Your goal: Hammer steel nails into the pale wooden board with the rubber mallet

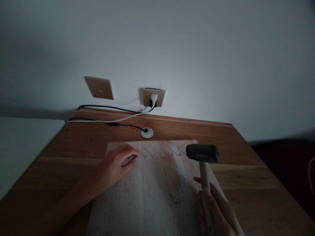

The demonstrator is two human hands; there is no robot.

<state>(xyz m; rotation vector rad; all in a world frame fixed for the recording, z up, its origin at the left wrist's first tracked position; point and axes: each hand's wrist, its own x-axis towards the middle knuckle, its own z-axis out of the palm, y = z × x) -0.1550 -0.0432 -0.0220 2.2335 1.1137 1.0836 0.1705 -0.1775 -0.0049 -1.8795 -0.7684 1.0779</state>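
My left hand (118, 164) is over the far left part of a pale, worn wooden board (147, 196). Its thumb and forefinger are pinched together close to the board; whatever is between the fingertips is too small to make out. Just to the right, a row of several small nails (162, 155) runs along the board's far end, some with thin slanting lines beside them. My right hand (214, 209) is wrapped round the light handle of a hammer (203, 153). The dark hammer head is raised above the board's far right corner, apart from the nails.
The board lies on a brown wooden tabletop (241, 177) against a white wall. Behind it are a round cable grommet (147, 132), black and white cables (118, 120), and a wall socket (159, 95) with plugs in it. A blank wall plate (100, 88) is further left.
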